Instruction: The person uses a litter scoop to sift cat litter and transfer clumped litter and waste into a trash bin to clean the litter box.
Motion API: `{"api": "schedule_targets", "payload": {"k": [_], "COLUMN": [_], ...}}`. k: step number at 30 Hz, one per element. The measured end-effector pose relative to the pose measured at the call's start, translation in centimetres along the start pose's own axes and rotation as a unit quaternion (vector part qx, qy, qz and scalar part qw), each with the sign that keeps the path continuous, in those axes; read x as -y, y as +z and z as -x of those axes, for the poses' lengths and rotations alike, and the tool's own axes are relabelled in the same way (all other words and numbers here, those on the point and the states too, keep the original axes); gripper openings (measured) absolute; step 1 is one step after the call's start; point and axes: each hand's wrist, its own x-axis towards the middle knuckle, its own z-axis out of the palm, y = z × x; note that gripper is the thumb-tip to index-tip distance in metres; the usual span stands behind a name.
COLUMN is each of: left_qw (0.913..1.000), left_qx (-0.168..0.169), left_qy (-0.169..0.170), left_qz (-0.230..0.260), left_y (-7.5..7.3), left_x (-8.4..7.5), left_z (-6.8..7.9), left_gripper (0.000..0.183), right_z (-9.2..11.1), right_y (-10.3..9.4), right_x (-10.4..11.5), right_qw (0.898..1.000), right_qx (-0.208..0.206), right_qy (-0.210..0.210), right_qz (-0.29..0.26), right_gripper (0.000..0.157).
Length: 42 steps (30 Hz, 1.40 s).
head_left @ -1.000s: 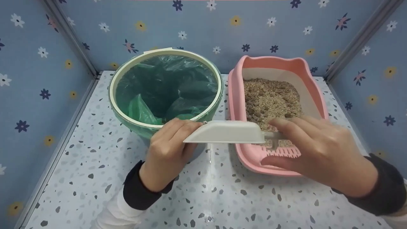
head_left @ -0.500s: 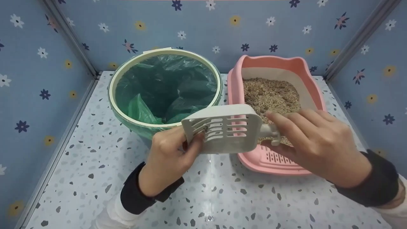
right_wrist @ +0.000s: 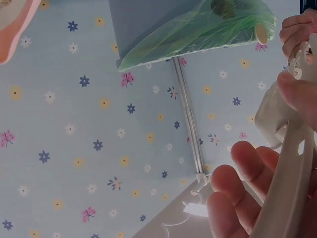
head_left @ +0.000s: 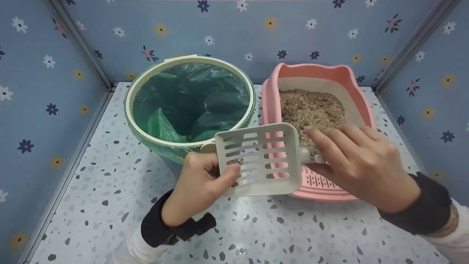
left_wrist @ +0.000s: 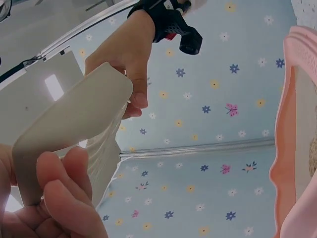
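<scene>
A white slotted litter scoop (head_left: 261, 157) is held up in front of the bin and the litter box, its slotted face toward the head camera. My left hand (head_left: 198, 189) grips the scoop's left end, thumb over the slots. A small greyish crumb (head_left: 240, 160) sits at the slots just above that thumb. On the other side, my right hand (head_left: 368, 165) holds the scoop's handle (right_wrist: 290, 178), which runs between thumb and fingers in the right wrist view. Most of the handle is hidden under the right hand in the head view.
Behind the left hand stands a round bin (head_left: 129, 110) lined with a green bag (head_left: 165, 126). To its right is a pink litter box (head_left: 271, 99) with brown litter (head_left: 311, 106). Flower-patterned walls (head_left: 234, 29) enclose the speckled floor (head_left: 110, 183).
The scoop has tilted from edge-on to showing its slotted face. My left thumb has come into view over its slots, and the right hand has shifted slightly up and left.
</scene>
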Motion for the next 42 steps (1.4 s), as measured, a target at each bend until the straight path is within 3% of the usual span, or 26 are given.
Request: {"api": "schedule_targets", "payload": {"k": [8, 17, 25, 31, 37, 42], "left_qw": [0.9949, 0.9942, 0.9939, 0.9932, 0.9977, 0.9987], "left_qx": [0.039, 0.047, 0.049, 0.055, 0.039, -0.029], "left_qy": [-0.074, -0.076, -0.084, -0.093, -0.056, 0.034], "left_qz": [0.056, 0.060, 0.053, 0.044, -0.002, -0.023], "left_y": [0.1, 0.3, 0.4, 0.4, 0.1, -1.1], "left_x": [0.0, 0.1, 0.1, 0.3, 0.7, 0.7], "left_z": [0.3, 0.4, 0.3, 0.2, 0.1, 0.0], "left_gripper": [0.013, 0.013, 0.014, 0.014, 0.015, 0.021], "right_z": [-0.4, 0.0, -0.5, 0.1, 0.7, 1.1], "right_y": [0.2, 0.6, 0.7, 1.3, 1.7, 1.8], "right_x": [0.2, -0.2, 0.0, -0.3, -1.1, -3.0], "right_qw": [1.000, 0.998, 0.999, 0.998, 0.996, 0.993], "right_qx": [0.001, 0.053, 0.043, 0.063, 0.083, 0.098], "right_qy": [0.014, 0.010, 0.015, 0.020, 0.032, 0.061], "right_qz": [-0.002, 0.013, -0.003, -0.007, -0.005, 0.010], "right_gripper": [0.049, 0.055, 0.046, 0.046, 0.044, 0.046]}}
